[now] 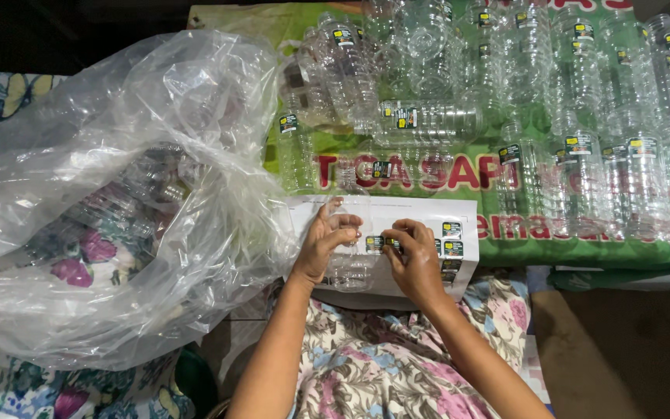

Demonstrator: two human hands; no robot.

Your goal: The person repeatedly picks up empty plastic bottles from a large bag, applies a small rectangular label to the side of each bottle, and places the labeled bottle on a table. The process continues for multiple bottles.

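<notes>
Labelling in hand: left hand (327, 244) wrapped around a clear plastic bottle (348, 252) held over the white sticker sheet (420, 213) on the lap, right hand (412, 260) pinching a small dark-and-yellow sticker (375, 242) against the bottle's side. Probably half pressed on, though hard to tell through the glare. Next move likely calls for smoothing the sticker flat with the thumb while keeping the bottle from turning. Tight on the left against the big clear bag (110, 194) of bottles; ahead, rows of labelled bottles (583, 132) crowding the green banner (521, 252), little bare room near the sheet's far edge
</notes>
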